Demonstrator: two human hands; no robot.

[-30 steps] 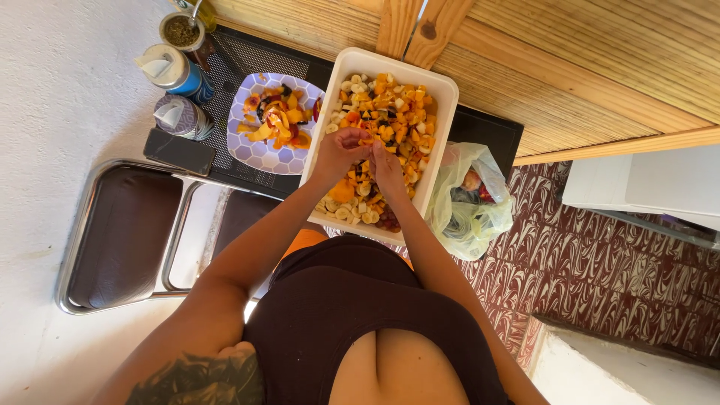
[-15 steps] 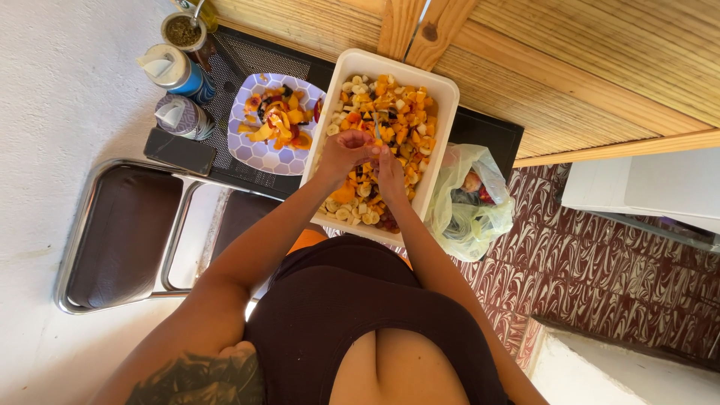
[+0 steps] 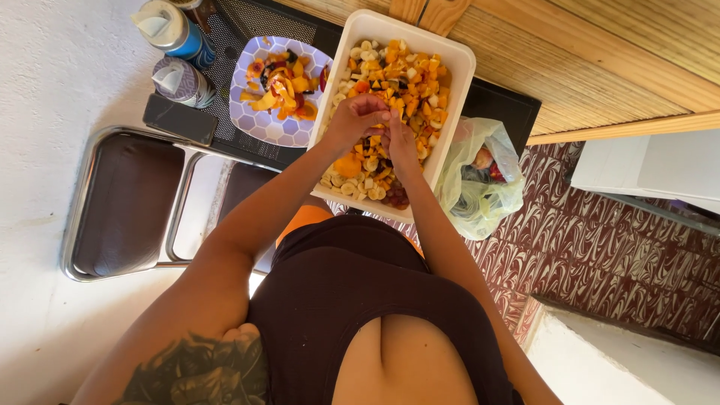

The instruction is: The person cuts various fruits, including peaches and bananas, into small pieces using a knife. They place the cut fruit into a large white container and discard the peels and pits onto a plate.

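A white rectangular tub (image 3: 457, 82) holds chopped fruit (image 3: 405, 75): banana slices, orange chunks and some dark pieces. Both my hands meet over the middle of the tub. My left hand (image 3: 356, 116) has its fingers curled around something small that I cannot make out. My right hand (image 3: 397, 139) is pressed against it, fingers pinched together at the same spot. To the left of the tub stands a patterned purple-and-white plate (image 3: 255, 120) with peel and fruit scraps on it.
A clear plastic bag (image 3: 480, 176) with scraps hangs to the right of the tub. Two lidded containers (image 3: 176, 56) and a dark flat phone-like object (image 3: 180, 118) lie left of the plate. A metal-framed chair (image 3: 124, 202) stands below them. Wooden slats run along the top right.
Both hands stay together over the tub; only the fingers shift slightly. Nothing else moves.
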